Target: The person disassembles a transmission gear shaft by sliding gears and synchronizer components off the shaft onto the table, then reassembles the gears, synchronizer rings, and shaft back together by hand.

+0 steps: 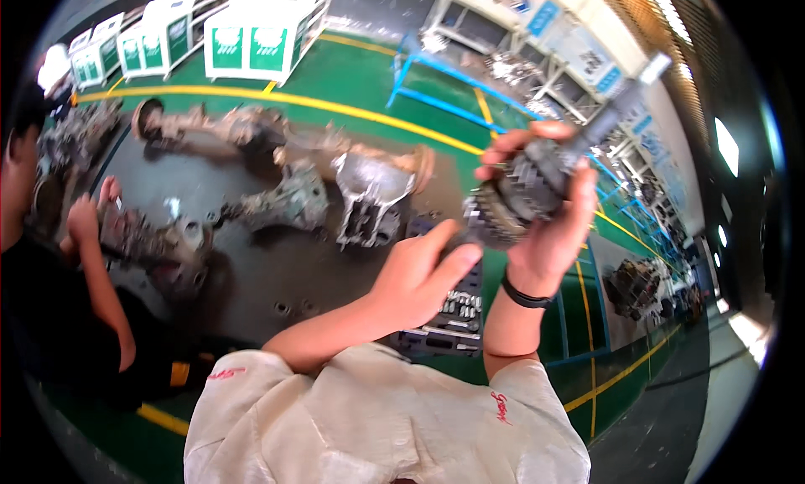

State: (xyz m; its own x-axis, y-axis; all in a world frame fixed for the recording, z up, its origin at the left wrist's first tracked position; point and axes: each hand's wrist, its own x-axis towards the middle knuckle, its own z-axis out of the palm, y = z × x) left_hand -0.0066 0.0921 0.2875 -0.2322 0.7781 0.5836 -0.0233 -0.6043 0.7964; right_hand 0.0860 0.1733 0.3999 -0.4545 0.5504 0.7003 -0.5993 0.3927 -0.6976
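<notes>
At the left end of the dark table, a co-worker in black stands with both hands raised over its edge; what those fingers hold, if anything, is too small to tell. A dirty gearbox sits at the table's far left corner, and white-and-green cabinets stand on the floor beyond the table. A worn metal part lies on the table's left half, near the co-worker. A long rusty axle runs along the table's far side, with a grey casing on the table just this side of it and an open silver housing farther right. The wearer's left hand is over the table's right end, thumb and forefinger closed on the lower end of a gear shaft. Below that hand, a socket case lies open on the table's right end. The gear shaft is held up above the table's right end, tilted, its blurred rod pointing away to the upper right. The right hand, a black band on its wrist, wraps its fingers around the gears. Off the table's right end, another gearbox rests well apart.
</notes>
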